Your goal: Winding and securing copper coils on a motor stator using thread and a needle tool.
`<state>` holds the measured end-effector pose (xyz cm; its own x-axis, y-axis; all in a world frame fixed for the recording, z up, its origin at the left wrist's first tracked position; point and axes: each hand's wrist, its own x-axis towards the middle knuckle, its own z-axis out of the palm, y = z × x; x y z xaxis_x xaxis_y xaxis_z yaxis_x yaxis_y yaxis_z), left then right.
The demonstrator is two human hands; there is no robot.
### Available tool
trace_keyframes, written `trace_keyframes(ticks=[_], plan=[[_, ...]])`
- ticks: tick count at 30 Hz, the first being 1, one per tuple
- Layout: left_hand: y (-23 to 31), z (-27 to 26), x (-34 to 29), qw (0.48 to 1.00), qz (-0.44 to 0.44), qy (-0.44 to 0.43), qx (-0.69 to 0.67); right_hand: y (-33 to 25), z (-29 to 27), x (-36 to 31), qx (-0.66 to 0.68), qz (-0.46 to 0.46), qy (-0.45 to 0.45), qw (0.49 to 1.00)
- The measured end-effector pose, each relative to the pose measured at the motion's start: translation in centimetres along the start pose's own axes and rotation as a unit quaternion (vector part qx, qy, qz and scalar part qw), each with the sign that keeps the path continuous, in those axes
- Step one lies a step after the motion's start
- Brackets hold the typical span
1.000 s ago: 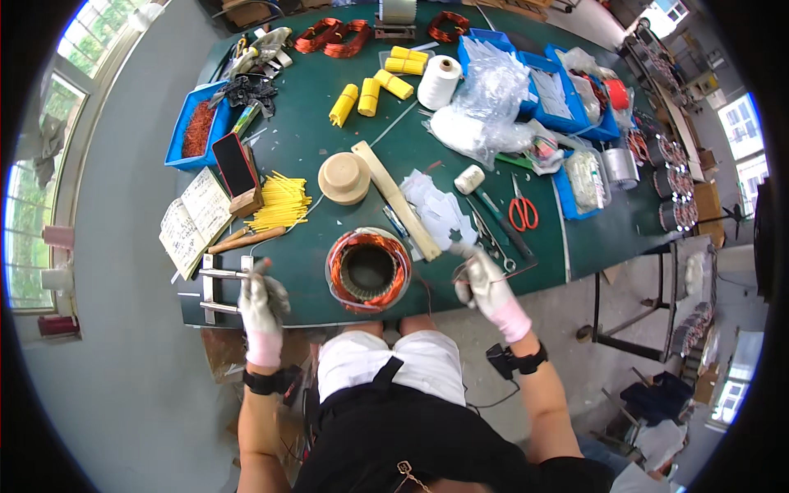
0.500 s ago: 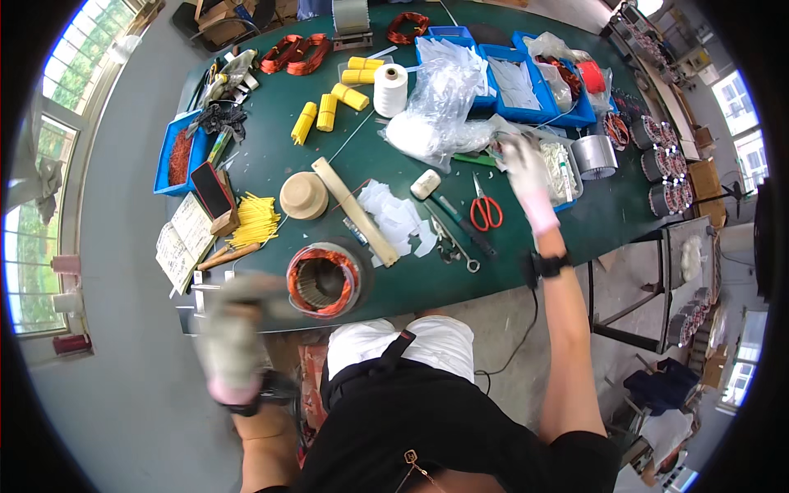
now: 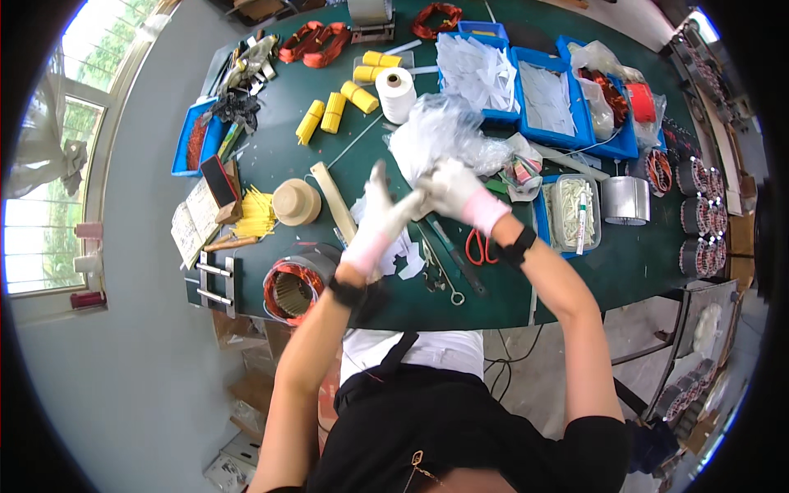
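Both my hands wear white gloves with pink cuffs and meet over the middle of the table. My left hand (image 3: 380, 218) is open, one finger pointing away from me and the thumb side stretched toward the right. At its tip, my right hand (image 3: 454, 194) has its fingers curled together; what lies between them is hidden. Just beyond the right hand is a clear plastic bag (image 3: 448, 135) with white contents. White paper pieces (image 3: 403, 255) and a wooden strip (image 3: 333, 197) lie under and beside the left hand. A stator with copper windings (image 3: 297, 283) stands near the left forearm.
Red-handled scissors (image 3: 479, 246), a wrench (image 3: 448, 279) and a marker on a tub of white sleeves (image 3: 571, 214) lie to the right. Blue trays (image 3: 567, 138) stand behind. Yellow tube bundles (image 3: 333, 112), a thread cone (image 3: 397, 94) and a round wooden block (image 3: 297, 203) are left.
My left hand has come from beside the stator to the table's middle. My right hand has moved left from the tub of white sleeves, and the two hands now meet.
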<state>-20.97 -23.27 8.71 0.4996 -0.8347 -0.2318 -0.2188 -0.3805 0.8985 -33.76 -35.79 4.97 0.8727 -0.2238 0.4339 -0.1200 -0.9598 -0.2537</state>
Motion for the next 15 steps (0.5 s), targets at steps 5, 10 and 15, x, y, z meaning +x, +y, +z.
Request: trace_keyframes(ticks=[5,10,15], plan=[[-3.9,2.1,8.0,0.996,-0.058,-0.052,-0.045,-1.4,0.3,-2.6,0.136,0.132,-0.03,0.981],[-5.2,2.2,7.8,0.86,-0.196,-0.102,-0.459,2.9,-1.4,-2.5,0.231,0.49,-0.107,0.834],[-3.2,4.1,7.0,0.972,-0.084,-0.075,-0.206,2.9,1.6,-0.6,0.133,0.218,-0.104,0.961]])
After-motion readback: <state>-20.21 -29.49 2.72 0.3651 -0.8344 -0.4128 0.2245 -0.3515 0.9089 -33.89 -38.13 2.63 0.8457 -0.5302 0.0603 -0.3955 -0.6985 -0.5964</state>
